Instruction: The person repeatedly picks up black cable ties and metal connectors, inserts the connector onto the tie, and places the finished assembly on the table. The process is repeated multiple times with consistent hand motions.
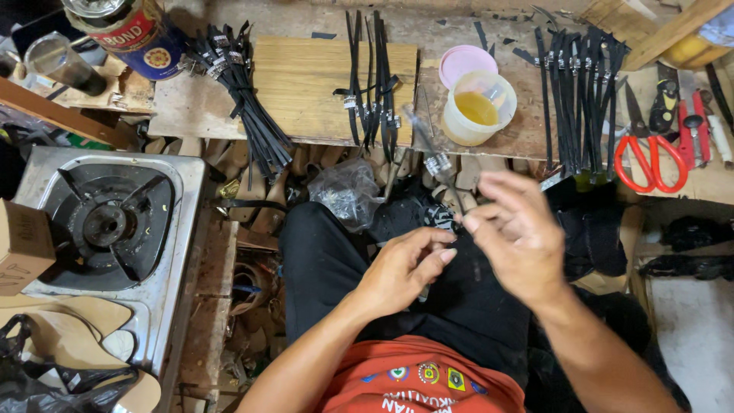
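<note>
Right hand (514, 239) sits mid-right of the frame, thumb & fingers pinched shut on a thin black strap (437, 162). The strap runs up & left from the fingertips, blurry, w/ a small metal buckle partway along. Left hand (404, 269) is just below-left of it, center frame, fingers curled & closed near the strap's low end; can't tell if it really grips the strap. Both hands hang over the lap in black pants.

Top of frame: a wood bench (306, 76). On it, a bunch of black straps (237, 92) at upper left, fanned out & hanging off the edge. A 2nd bunch (371, 84) lies top center. A 3rd bunch (577, 92) lies at upper right. Between the 2nd & 3rd is a clear cup (480, 107) w/ yellow stuff in it, touching a pink lid (462, 63) behind it. Red scissors (650, 157) lie far right. A big can (134, 34) is top left.

Left side: a gas stove (107, 222). A clear bag (348, 191) of small bits sits just above the knees.
</note>
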Motion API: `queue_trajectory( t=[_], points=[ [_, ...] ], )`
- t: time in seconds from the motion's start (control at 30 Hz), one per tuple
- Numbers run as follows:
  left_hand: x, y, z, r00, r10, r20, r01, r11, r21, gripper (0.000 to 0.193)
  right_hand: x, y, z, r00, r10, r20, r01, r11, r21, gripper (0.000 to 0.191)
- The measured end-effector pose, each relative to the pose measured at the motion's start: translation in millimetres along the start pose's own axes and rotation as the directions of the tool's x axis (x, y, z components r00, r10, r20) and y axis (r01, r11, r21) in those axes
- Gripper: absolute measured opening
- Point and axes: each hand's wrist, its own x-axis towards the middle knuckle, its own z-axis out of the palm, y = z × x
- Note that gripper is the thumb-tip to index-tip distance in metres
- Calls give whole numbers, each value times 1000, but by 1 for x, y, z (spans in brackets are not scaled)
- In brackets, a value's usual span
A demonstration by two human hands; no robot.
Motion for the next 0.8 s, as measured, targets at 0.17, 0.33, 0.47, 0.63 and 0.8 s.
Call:
queue_trajectory(
  t=[0.17,0.33,0.47,0.63,0.8],
  points=[
    [-12,-19,-12,997,-65,-28,66,997,25,26,32,27,-71,987,-126,-104,113,986,-122,30],
    [-25,-33,-7,982,-189,9,189,981,-40,25,90,81,-153,965,-195,-177,148,957,-248,28],
    [-33,-44,-2,985,-166,53,169,984,-59,24,122,126,-203,943,-249,-221,156,916,-369,32],
    [-38,-52,-9,977,-207,48,209,977,-42,24,128,158,-206,930,-230,-286,38,834,-550,39],
    [-23,-54,-32,985,-172,-25,171,985,-34,24,80,151,-152,959,-133,-250,-20,850,-526,36]
  ],
)
